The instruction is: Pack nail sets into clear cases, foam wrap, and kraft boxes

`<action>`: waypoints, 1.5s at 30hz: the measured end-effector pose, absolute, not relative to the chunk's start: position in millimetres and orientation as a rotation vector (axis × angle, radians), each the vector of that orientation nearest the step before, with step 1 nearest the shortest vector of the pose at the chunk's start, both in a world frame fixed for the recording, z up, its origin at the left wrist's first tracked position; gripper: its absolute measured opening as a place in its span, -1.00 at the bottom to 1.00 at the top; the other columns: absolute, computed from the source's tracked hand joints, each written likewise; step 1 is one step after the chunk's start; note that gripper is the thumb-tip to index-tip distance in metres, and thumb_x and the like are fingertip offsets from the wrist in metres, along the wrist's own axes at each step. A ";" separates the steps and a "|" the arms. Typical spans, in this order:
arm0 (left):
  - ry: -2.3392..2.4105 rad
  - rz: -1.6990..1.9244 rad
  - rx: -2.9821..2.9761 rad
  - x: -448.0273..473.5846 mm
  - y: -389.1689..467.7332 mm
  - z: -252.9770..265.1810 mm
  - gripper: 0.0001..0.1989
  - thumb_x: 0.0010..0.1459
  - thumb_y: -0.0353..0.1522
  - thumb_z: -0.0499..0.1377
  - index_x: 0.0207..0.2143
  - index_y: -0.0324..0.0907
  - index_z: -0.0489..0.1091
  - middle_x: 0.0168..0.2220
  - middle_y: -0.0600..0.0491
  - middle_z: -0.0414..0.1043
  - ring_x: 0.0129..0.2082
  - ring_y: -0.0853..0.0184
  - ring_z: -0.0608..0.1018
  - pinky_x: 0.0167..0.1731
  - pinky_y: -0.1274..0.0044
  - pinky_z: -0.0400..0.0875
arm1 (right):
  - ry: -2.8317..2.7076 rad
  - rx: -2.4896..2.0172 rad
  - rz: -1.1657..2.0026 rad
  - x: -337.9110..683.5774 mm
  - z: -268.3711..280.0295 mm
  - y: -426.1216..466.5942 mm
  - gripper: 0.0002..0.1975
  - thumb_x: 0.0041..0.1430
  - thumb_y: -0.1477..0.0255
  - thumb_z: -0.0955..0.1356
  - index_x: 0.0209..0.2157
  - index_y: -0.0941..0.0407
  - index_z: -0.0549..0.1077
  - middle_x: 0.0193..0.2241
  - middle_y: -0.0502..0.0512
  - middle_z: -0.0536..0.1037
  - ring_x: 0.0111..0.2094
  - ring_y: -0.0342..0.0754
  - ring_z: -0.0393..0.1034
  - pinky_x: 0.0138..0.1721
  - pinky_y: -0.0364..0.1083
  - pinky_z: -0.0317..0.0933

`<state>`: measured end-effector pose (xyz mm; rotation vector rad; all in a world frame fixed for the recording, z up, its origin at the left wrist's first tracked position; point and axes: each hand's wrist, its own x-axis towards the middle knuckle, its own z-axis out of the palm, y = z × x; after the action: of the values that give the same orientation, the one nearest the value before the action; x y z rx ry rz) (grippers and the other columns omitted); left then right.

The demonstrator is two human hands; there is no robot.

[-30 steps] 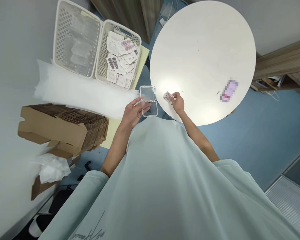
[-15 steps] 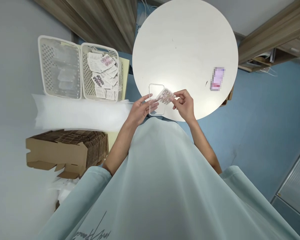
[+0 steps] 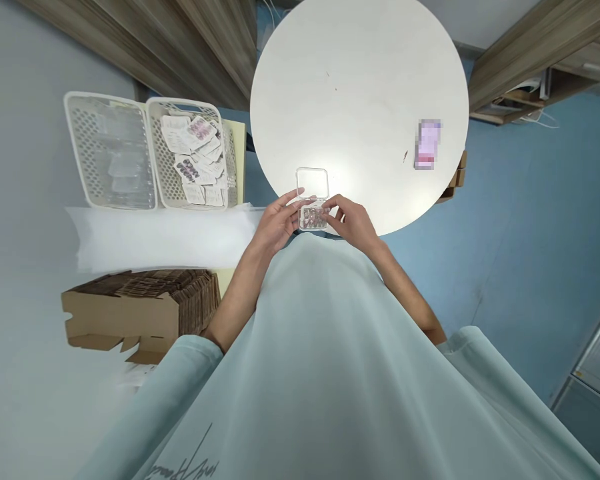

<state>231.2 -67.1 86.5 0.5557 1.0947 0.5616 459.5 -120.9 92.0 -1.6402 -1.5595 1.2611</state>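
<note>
A small clear plastic case point(image 3: 300, 227) with its lid point(image 3: 312, 181) swung up sits at the table's near edge. My left hand point(image 3: 276, 223) grips it from the left, fingers partly behind the clear walls. Inside the lower half lies a card of glossy nail-shaped pieces point(image 3: 311, 217), seemingly press-on nails. My right hand point(image 3: 354, 223) pinches this card's right edge with thumb and fingertips at the case's rim.
Left of the round white table point(image 3: 360, 80) stand two white baskets, one with clear cases point(image 3: 125, 160), one with more cards point(image 3: 200, 157). White sheets point(image 3: 165, 237) and a stack of folded cardboard boxes point(image 3: 140, 303) lie nearer. A blurred pinkish object point(image 3: 429, 144) rests on the table.
My right hand has moved left and down, bringing the nail card from above the case into its lower half. My left hand stays on the case.
</note>
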 end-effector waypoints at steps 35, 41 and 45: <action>1.040 0.686 0.426 209.1 -91.8 82.0 -0.66 0.34 -0.22 0.48 0.05 -0.25 0.69 0.08 -0.17 0.77 0.08 0.08 0.79 0.00 0.40 0.73 | -1.375 -1.481 1.196 445.5 103.2 -69.9 -0.40 0.45 -0.25 0.40 -0.06 -0.01 0.72 -0.12 0.09 0.63 -0.16 -0.04 0.47 -0.21 -0.06 0.38; 1.100 0.739 0.432 214.1 -81.0 91.2 -0.53 0.47 -0.01 0.36 0.08 -0.25 0.65 0.05 -0.19 0.76 0.17 0.01 0.76 0.10 0.28 0.74 | -1.412 -1.396 1.309 443.2 123.3 -100.0 -0.49 0.43 -0.18 0.48 -0.01 -0.04 0.75 -0.20 0.07 0.57 -0.22 -0.05 0.44 -0.31 -0.08 0.35; 1.080 0.743 0.486 212.1 -76.9 92.3 -0.50 0.45 0.01 0.39 0.12 -0.22 0.65 0.09 -0.19 0.74 0.21 -0.02 0.74 0.14 0.23 0.74 | -1.388 -1.409 1.356 441.4 118.5 -116.4 -0.55 0.43 -0.12 0.50 0.00 -0.05 0.75 -0.23 0.05 0.56 -0.27 -0.07 0.41 -0.30 -0.06 0.34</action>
<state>212.1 -76.9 92.3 0.4860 1.0803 0.7430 441.4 -116.4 118.5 -1.4091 -1.3885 1.3559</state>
